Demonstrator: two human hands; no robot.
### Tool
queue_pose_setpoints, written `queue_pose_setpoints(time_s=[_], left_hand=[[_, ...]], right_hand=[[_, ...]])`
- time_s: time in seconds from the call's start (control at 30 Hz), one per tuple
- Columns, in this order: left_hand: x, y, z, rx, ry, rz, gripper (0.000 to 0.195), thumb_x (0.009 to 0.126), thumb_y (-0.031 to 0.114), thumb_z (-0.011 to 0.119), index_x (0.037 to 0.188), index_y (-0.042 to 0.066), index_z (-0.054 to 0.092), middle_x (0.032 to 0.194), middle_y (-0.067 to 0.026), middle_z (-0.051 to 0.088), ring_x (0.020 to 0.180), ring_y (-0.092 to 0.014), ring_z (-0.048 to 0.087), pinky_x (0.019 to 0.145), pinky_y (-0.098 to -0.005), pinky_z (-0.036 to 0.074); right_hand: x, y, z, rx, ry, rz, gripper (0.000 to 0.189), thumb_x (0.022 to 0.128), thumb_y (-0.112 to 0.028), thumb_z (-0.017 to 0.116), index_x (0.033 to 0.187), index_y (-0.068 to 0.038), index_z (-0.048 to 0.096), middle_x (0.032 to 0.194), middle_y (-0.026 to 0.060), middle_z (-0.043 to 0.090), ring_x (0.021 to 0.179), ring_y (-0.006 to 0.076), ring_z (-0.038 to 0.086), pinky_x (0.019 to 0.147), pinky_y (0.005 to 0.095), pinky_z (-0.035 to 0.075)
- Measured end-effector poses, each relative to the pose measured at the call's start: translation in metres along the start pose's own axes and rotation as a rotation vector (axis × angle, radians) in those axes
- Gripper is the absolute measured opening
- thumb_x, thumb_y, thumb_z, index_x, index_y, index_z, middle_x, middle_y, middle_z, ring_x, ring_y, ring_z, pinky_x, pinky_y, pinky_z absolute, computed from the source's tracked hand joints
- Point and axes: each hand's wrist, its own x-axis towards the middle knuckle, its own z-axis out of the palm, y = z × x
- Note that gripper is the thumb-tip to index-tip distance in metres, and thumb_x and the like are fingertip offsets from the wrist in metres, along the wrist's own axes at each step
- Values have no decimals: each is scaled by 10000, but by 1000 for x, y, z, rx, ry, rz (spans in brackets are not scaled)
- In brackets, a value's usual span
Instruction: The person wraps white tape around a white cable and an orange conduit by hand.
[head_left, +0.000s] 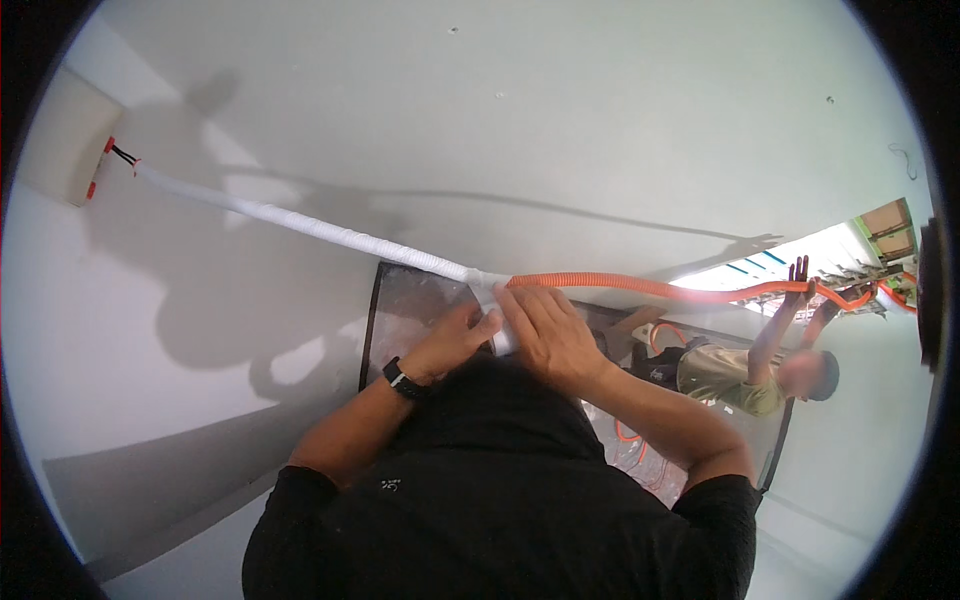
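Observation:
An orange corrugated conduit runs across in front of me. From its middle leftward it is covered in spirally wound white tape. A strip of the tape hangs from the wrapped end towards a white tape roll between my hands. My left hand, thumb against the tape, is on the left side of the roll. My right hand closes over the right side, fingertips at the edge of the wrap just under the conduit. Its thumb is hidden.
Beyond the right end, a person holds the conduit up with raised hands. A pale box with red fittings and black wires is at the left. A wall opening lies at right. Orange conduit lies on the floor.

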Motion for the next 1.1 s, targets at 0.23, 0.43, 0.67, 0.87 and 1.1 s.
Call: queue_pose_setpoints(time_s=[0.23, 0.43, 0.67, 0.87, 1.1], left_hand=[[31, 21, -23, -190, 166, -24, 662, 1081, 615, 374, 1372, 44, 541, 1204, -101, 627, 1123, -202, 617, 971, -420, 528], [40, 2, -13, -746, -12, 235, 281, 1092, 357, 546, 1104, 77, 566, 1090, -54, 605, 1025, -149, 584, 924, -337, 496], [43, -8, -14, -720, -50, 397, 256, 1080, 326, 567, 1076, 71, 553, 1063, -50, 579, 1003, -177, 606, 961, -383, 508], [38, -27, -18, -726, -75, 301, 300, 1035, 350, 648, 1107, 75, 552, 1092, -37, 570, 1086, -174, 578, 1010, -396, 497], [47, -4, -27, 239, 123, 459, 748, 772, 175, 893, 1406, 85, 507, 1283, -86, 533, 1155, -214, 563, 1060, -410, 466]], right_hand=[[-1, 9, -18, 194, -73, 158, 806, 654, -252, 899, 1327, 2, 537, 1277, 189, 597, 1166, 382, 586, 1014, 471, 502], [21, 49, -50, 456, 82, 276, 806, 666, -384, 947, 1260, 18, 578, 1145, 257, 685, 1069, 442, 687, 919, 474, 558], [64, 125, -30, 585, -259, 671, 752, 677, -383, 916, 1235, 25, 620, 1066, 214, 735, 1001, 334, 718, 887, 409, 544], [53, 134, 25, 616, -761, 584, 779, 737, -502, 847, 1289, -7, 606, 1181, 203, 696, 1114, 322, 660, 964, 398, 495], [49, 120, 29, 737, -987, 732, 747, 808, -508, 800, 1324, -7, 597, 1191, 165, 702, 1091, 260, 663, 928, 365, 501]])
